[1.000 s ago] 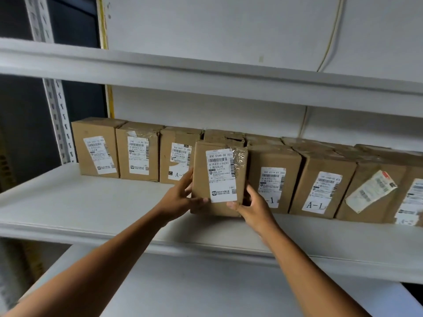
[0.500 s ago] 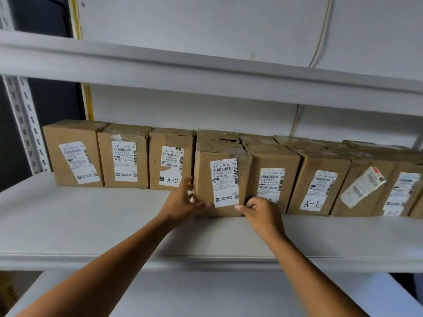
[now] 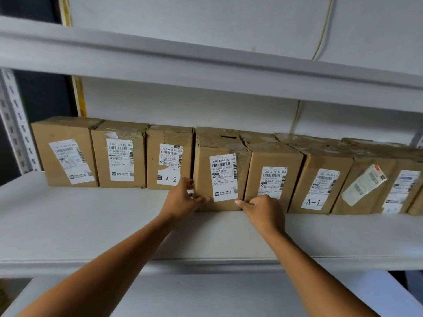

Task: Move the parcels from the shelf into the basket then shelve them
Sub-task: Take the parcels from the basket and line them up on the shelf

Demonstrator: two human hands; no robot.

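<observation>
Several brown cardboard parcels with white labels stand in a row at the back of a white shelf [image 3: 96, 216]. The fourth parcel from the left [image 3: 207, 172], labelled 830 E188, stands on the shelf between the A-2 parcel [image 3: 169, 154] and the 350 parcel [image 3: 272, 161]. My left hand [image 3: 183, 200] holds its lower left edge, thumb on the front and fingers at the side. My right hand [image 3: 263, 211] touches its lower right corner with the thumb, its fingers curled in front of the 350 parcel. No basket is in view.
An upper shelf [image 3: 206, 65] runs overhead and a lower shelf [image 3: 206, 294] juts out beneath my arms. A perforated metal upright [image 3: 16, 124] stands at the left. More parcels, one marked A-1 [image 3: 320, 179], fill the row to the right edge.
The 830 parcel, held out in front of the row a second ago, has gone back into its gap and now stands in line on the shelf. Both hands followed it, dropping to its bottom corners.
</observation>
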